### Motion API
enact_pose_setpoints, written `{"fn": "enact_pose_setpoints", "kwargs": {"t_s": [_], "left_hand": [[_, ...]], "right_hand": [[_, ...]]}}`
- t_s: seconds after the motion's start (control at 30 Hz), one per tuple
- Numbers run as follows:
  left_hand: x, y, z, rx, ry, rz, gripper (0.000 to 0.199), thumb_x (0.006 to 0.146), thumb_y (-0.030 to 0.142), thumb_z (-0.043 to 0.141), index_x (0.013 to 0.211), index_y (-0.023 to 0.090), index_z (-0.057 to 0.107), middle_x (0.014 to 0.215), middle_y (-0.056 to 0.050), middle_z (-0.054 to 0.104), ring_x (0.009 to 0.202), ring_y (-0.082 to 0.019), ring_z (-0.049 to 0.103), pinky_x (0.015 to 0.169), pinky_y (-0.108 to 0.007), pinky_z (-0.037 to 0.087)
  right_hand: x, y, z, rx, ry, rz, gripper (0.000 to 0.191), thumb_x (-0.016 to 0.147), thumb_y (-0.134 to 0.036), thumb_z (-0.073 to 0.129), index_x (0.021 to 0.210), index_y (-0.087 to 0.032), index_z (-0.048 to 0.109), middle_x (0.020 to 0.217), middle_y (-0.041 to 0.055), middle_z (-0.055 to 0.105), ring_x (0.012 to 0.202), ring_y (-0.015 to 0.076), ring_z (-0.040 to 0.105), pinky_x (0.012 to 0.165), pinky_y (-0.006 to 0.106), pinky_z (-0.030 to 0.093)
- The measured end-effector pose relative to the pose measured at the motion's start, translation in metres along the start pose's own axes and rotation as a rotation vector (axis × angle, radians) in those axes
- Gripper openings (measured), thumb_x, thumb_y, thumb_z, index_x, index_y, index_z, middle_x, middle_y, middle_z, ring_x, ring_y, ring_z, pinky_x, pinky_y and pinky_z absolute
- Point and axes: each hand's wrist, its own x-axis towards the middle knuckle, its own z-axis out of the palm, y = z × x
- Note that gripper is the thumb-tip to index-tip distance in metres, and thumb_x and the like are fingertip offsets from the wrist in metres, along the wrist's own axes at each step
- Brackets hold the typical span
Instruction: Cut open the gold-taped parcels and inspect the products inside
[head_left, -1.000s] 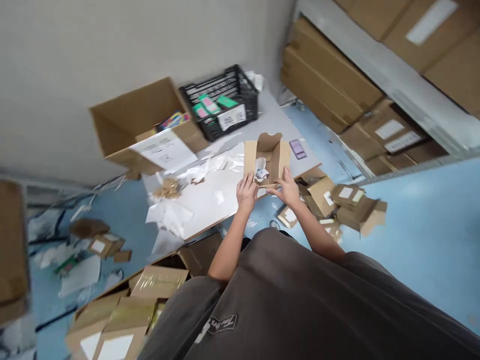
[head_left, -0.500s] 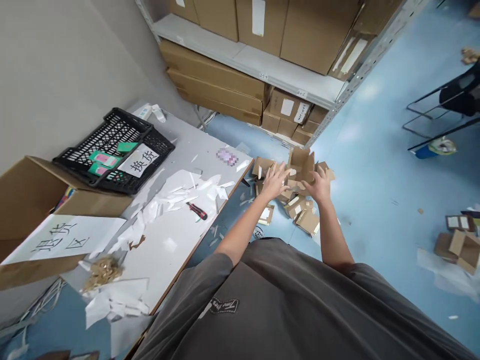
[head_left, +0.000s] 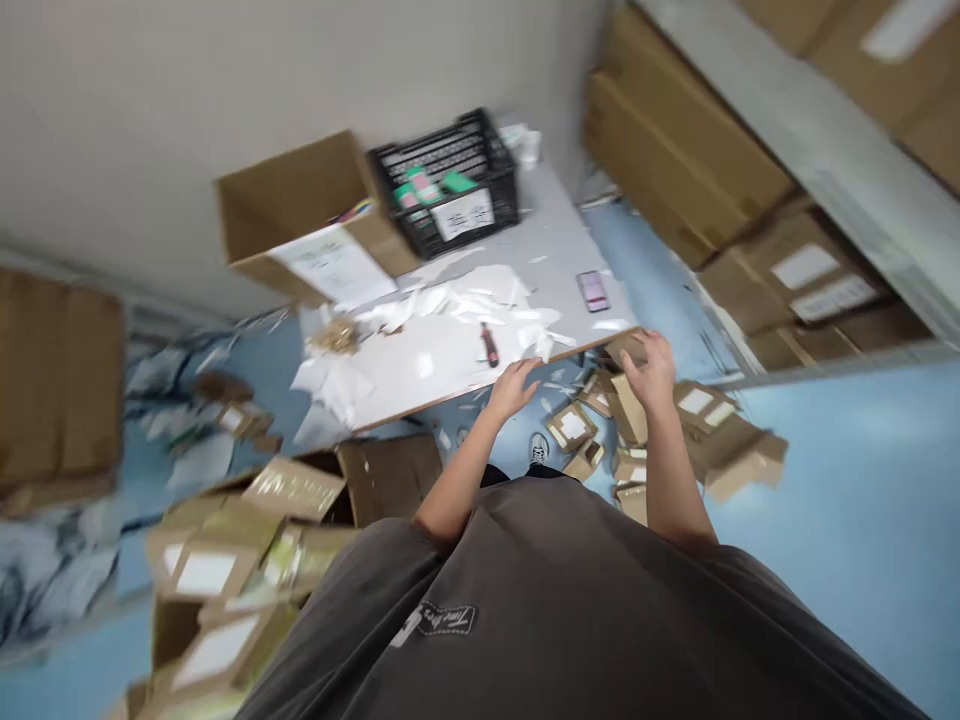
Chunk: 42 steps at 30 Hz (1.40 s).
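Note:
My left hand (head_left: 514, 390), fingers apart and holding nothing, is over the front edge of the white table (head_left: 420, 385). Farther right, my right hand (head_left: 651, 370) is also open, above small cardboard boxes (head_left: 630, 408) on the floor; nothing is gripped in it. A red and black utility knife (head_left: 489, 345) lies on the tabletop among white paper scraps (head_left: 480, 295). Toward the table's right end rests a phone (head_left: 593, 291) with a lit screen.
An open cardboard box (head_left: 300, 200) and a black crate (head_left: 450, 185) with green packets stand at the table's back. Shelving (head_left: 832, 130) with cartons rises at right. Lower left, a large box (head_left: 390, 475) holds many small cartons. Opened boxes (head_left: 720, 440) lie on the floor at right.
The view has swung left, bringing the carton pile at lower left into sight. Both hands stay raised and open; my left hand is now at the table edge instead of above the floor boxes.

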Motion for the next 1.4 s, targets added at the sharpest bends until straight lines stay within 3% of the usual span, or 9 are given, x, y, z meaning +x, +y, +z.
{"fn": "enact_pose_setpoints", "kwargs": {"t_s": [0.17, 0.3, 0.57, 0.67, 0.8, 0.9, 1.07, 1.27, 1.4], "left_hand": [[-0.121, -0.051, -0.071, 0.048, 0.356, -0.316, 0.058, 0.101, 0.024, 0.066, 0.158, 0.027, 0.058, 0.154, -0.01, 0.065, 0.145, -0.03, 0.058, 0.126, -0.048, 0.048], [-0.244, -0.078, -0.107, 0.088, 0.622, -0.539, 0.059, 0.099, 0.023, 0.069, 0.157, 0.026, 0.06, 0.155, -0.011, 0.064, 0.147, -0.031, 0.056, 0.128, -0.049, 0.046], [-0.495, -0.109, -0.102, 0.072, 0.986, -0.974, 0.059, 0.095, 0.022, 0.071, 0.154, 0.024, 0.061, 0.154, -0.013, 0.064, 0.147, -0.033, 0.056, 0.13, -0.051, 0.043], [-0.58, -0.118, -0.09, 0.072, 1.091, -1.143, 0.059, 0.095, 0.025, 0.072, 0.153, 0.025, 0.061, 0.156, -0.013, 0.062, 0.149, -0.035, 0.054, 0.131, -0.055, 0.042], [-0.667, -0.132, -0.081, 0.07, 1.162, -1.289, 0.062, 0.093, 0.03, 0.077, 0.153, 0.026, 0.061, 0.158, -0.015, 0.059, 0.151, -0.039, 0.051, 0.131, -0.06, 0.04], [-0.697, -0.14, -0.081, 0.058, 1.063, -1.312, 0.068, 0.091, 0.031, 0.081, 0.155, 0.026, 0.06, 0.163, -0.015, 0.055, 0.153, -0.04, 0.049, 0.13, -0.059, 0.042], [-0.687, -0.146, -0.085, 0.057, 0.768, -1.299, 0.067, 0.094, 0.03, 0.078, 0.158, 0.033, 0.057, 0.172, -0.009, 0.047, 0.157, -0.039, 0.045, 0.132, -0.06, 0.036], [-0.661, -0.157, -0.088, 0.061, 0.714, -1.186, 0.067, 0.096, 0.026, 0.073, 0.16, 0.029, 0.056, 0.174, -0.011, 0.044, 0.164, -0.04, 0.032, 0.133, -0.061, 0.036], [-0.656, -0.166, -0.089, 0.032, 0.69, -1.127, 0.065, 0.097, 0.024, 0.071, 0.161, 0.027, 0.055, 0.174, -0.012, 0.044, 0.164, -0.037, 0.033, 0.133, -0.058, 0.038]], "right_hand": [[0.058, -0.107, 0.096, 0.202, -0.178, -0.33, 0.043, 0.097, -0.043, 0.062, 0.133, -0.021, 0.07, 0.143, 0.0191, 0.066, 0.141, 0.039, 0.058, 0.122, 0.066, 0.045], [0.05, -0.233, 0.159, 0.337, -0.322, -0.565, 0.045, 0.096, -0.044, 0.064, 0.136, -0.023, 0.069, 0.146, 0.0181, 0.064, 0.143, 0.0396, 0.056, 0.123, 0.067, 0.044], [-0.098, -0.466, 0.225, 0.468, -0.692, -0.94, 0.048, 0.101, -0.046, 0.061, 0.143, -0.025, 0.066, 0.152, 0.0171, 0.062, 0.149, 0.0389, 0.052, 0.127, 0.066, 0.041], [-0.165, -0.521, 0.244, 0.487, -0.855, -1.017, 0.05, 0.101, -0.047, 0.063, 0.146, -0.026, 0.066, 0.155, 0.016, 0.06, 0.152, 0.0393, 0.049, 0.13, 0.066, 0.038], [-0.253, -0.562, 0.267, 0.454, -1.048, -1.065, 0.056, 0.098, -0.05, 0.071, 0.149, -0.026, 0.065, 0.161, 0.0162, 0.054, 0.155, 0.0413, 0.045, 0.132, 0.065, 0.037], [-0.313, -0.575, 0.281, 0.308, -1.163, -1.079, 0.069, 0.093, -0.056, 0.079, 0.152, -0.025, 0.064, 0.166, 0.0191, 0.048, 0.154, 0.0468, 0.043, 0.126, 0.068, 0.042], [-0.381, -0.586, 0.297, -0.047, -1.206, -1.093, 0.09, 0.088, -0.065, 0.083, 0.163, -0.024, 0.053, 0.175, 0.0219, 0.032, 0.158, 0.0505, 0.033, 0.119, 0.068, 0.045], [-0.414, -0.584, 0.316, -0.199, -1.101, -0.988, 0.08, 0.091, -0.063, 0.078, 0.157, -0.023, 0.059, 0.167, 0.0239, 0.039, 0.15, 0.0517, 0.033, 0.111, 0.067, 0.048], [-0.419, -0.568, 0.311, -0.12, -1.092, -1.071, 0.072, 0.088, -0.053, 0.08, 0.152, -0.023, 0.064, 0.162, 0.0225, 0.042, 0.146, 0.0508, 0.033, 0.107, 0.065, 0.048]]}}
